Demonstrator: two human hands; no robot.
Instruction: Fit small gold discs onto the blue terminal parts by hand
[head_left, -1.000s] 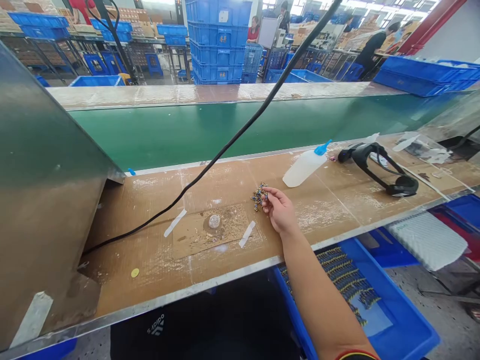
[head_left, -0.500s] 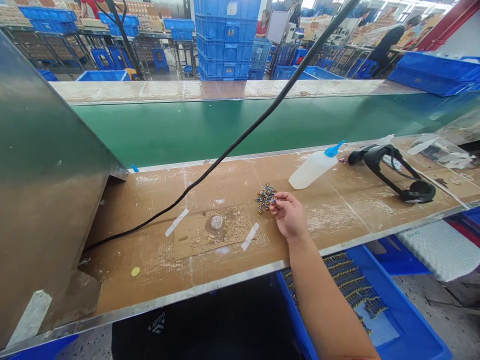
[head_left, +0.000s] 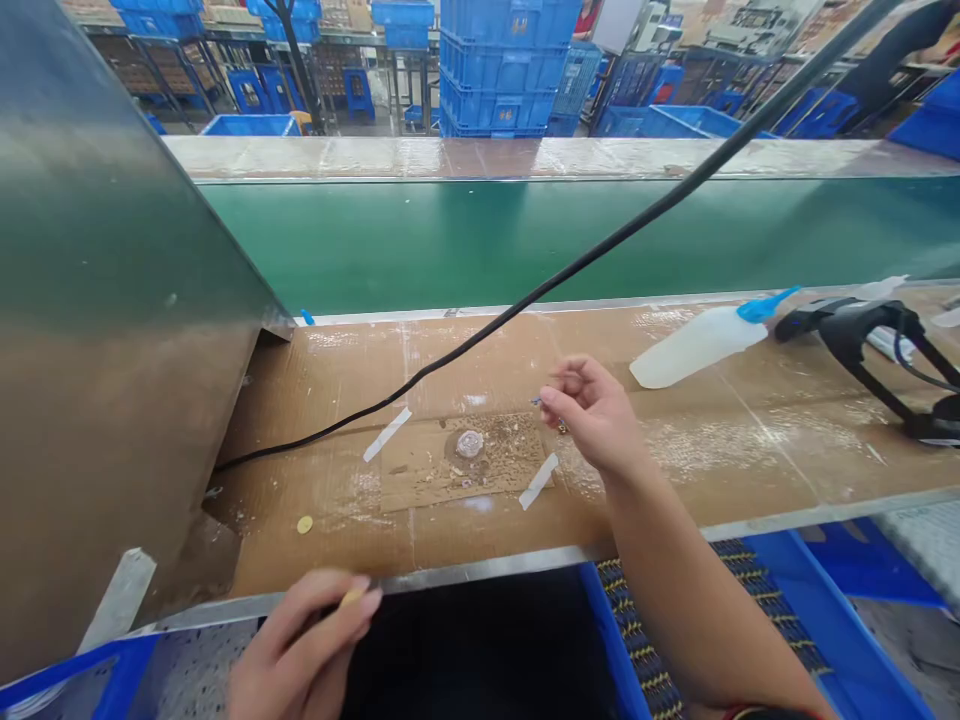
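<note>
My right hand (head_left: 592, 415) is raised over the bench, its thumb and fingers pinching a small blue part (head_left: 535, 401). Just behind it, most of a pile of small blue-and-brass parts (head_left: 562, 427) is hidden. My left hand (head_left: 307, 645), somewhat blurred, is at the bench's front edge with thumb and forefinger closed on a small yellowish thing (head_left: 352, 597) whose kind I cannot make out. Between the hands, a clear lump (head_left: 470, 444) sits on a crumb-strewn cardboard piece (head_left: 420, 470) held by strips of white tape.
A white squeeze bottle (head_left: 697, 347) with a blue nozzle lies to the right, near a black headset-like frame (head_left: 862, 340). A black cable (head_left: 450, 355) crosses the view. Metal housing (head_left: 150, 300) bounds the left. Below the bench, a blue bin (head_left: 847, 620) holds rows of parts.
My left hand has come into view from below. My right hand has lifted a small blue part away from the pile. The whole view has shifted, with bench items farther right.
</note>
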